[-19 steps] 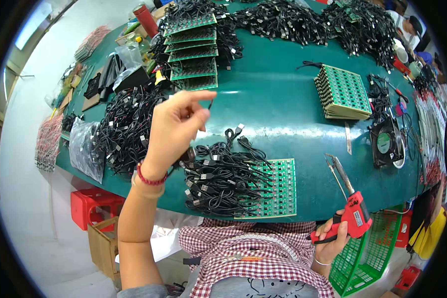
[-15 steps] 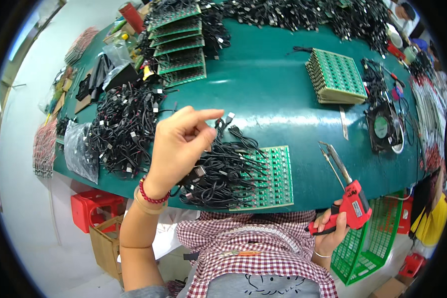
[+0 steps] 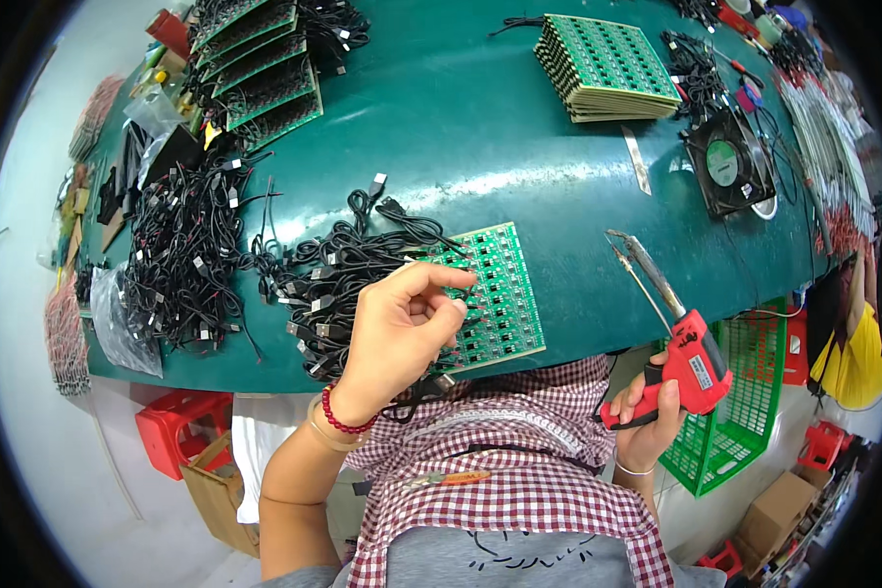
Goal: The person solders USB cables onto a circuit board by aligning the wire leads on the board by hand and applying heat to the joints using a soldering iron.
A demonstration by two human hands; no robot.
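Left hand shifts over the green circuit board, pinching a black cable. Right hand grips red soldering gun, white label facing up.

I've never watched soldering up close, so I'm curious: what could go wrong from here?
If hot, the red soldering gun in the right hand could burn the left hand, which reaches over the green circuit board. The tangled black USB cables lying partly over that board might also snag and drag it.
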